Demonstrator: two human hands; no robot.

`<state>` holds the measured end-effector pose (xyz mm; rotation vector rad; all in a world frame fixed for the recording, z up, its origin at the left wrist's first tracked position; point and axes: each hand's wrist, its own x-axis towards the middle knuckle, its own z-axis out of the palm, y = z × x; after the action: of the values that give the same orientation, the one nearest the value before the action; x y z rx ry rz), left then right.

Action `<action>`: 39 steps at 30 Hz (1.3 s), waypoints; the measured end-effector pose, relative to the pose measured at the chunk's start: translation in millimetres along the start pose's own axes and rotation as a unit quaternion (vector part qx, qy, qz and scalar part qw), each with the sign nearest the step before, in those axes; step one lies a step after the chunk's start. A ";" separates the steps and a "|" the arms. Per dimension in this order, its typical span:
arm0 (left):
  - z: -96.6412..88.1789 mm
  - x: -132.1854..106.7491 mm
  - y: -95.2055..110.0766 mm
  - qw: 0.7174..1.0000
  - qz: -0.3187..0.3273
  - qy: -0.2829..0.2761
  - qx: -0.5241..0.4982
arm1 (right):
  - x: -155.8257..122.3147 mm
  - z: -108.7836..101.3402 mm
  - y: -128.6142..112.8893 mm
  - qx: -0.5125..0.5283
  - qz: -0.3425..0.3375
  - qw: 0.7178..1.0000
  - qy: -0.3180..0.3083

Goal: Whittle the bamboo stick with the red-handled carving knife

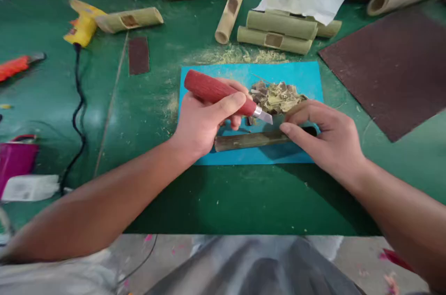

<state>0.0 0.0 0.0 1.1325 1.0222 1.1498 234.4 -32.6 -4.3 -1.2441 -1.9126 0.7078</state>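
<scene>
Gripping a red-handled knife [205,85], the fingers of the left hand [200,121] close around its handle, the blade pointing toward the right thumb. A dark bamboo piece [244,141] lies roughly parallel to the near edge of a blue sheet [216,159], which sits back from the near edge of the green bench [244,202]. The right hand [329,132] curves over the piece's right part, thumb and forefinger near each other; whether they grip it I cannot tell. Scraps [278,97] are heaped toward the sheet's far edge. Cut bamboo tubes [282,24] line the bench's far side, and a brown sheet [393,72] lies toward its far right corner.
</scene>
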 end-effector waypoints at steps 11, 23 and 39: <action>5.9 -6.8 -0.4 1.000 0.003 0.009 0.015 | -5.3 -6.6 4.8 -0.068 -0.078 0.991 -0.085; 3.6 -10.4 0.8 0.998 0.039 0.013 0.042 | -3.7 -6.6 9.3 -0.138 -0.123 0.978 -0.099; 1.6 1.7 3.5 0.991 0.078 0.104 0.024 | -2.3 -1.0 11.2 -0.278 -0.184 0.940 -0.073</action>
<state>1.3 1.7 3.7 1.1645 1.1415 1.3963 241.6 -30.5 -13.0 -1.1156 -2.4842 0.0549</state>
